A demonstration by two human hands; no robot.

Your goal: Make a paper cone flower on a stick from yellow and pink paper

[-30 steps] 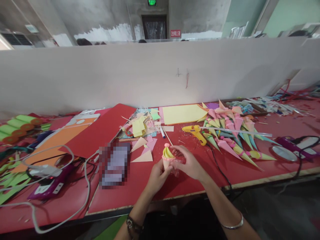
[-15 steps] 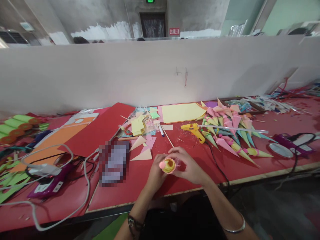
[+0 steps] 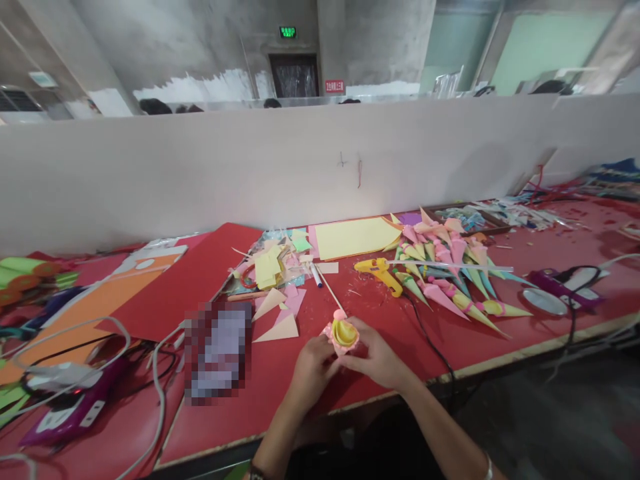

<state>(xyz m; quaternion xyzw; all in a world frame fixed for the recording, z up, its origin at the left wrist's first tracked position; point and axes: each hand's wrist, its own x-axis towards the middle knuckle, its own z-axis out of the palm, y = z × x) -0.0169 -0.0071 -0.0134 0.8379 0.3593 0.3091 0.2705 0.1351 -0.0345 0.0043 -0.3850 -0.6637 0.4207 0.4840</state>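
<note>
Between my two hands is a small paper cone (image 3: 345,335), yellow inside, with a pink frilled rim and a pink ball at its top edge. My left hand (image 3: 314,368) grips it from the left, fingers curled against its side. On the other side, my right hand (image 3: 375,353) has its thumb and fingers around the cone. The cone's lower end is hidden by the hands. Beyond them a yellow glue gun (image 3: 380,272) lies on the red table, a clear glue stick reaching out behind it. A thin stick (image 3: 330,291) lies just past the cone.
Many pastel paper cones (image 3: 450,257) are heaped at the right. Yellow paper sheets (image 3: 355,238) and paper scraps (image 3: 270,267) lie at the back. A pixelated phone (image 3: 220,350), red card (image 3: 185,280) and purple power strip (image 3: 75,407) with cables are on the left. A white partition (image 3: 250,167) stands behind.
The cone has turned in my hands, so its pink ball now points away from me and its yellow opening shows more. The camera view has tilted up and shifted slightly right.
</note>
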